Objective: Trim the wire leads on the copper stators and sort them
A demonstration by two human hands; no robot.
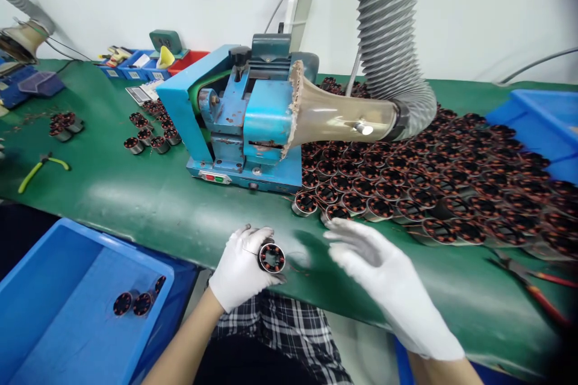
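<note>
My left hand (239, 267), in a white glove, is closed round a motor stator (280, 259) near the table's front edge. The stator's round end, with dark slots and copper windings, faces up toward me, and thin wire ends stick out beside it. My right hand (379, 271), also gloved in white, reaches over the table with its fingers stretched out and apart, holding nothing that I can see. Its fingertips are close to a stator (336, 214) at the front of a large group of stators (419, 177); whether they touch it I cannot tell.
A blue belt-driven machine (268, 114) with a suction hood (338, 111) and grey hose (391, 24) stands ahead. Side cutters (44, 169) lie left, red-handled pliers (533, 289) right. A blue bin (85, 252) at lower left holds several stators. Another blue bin (537, 126) is at right.
</note>
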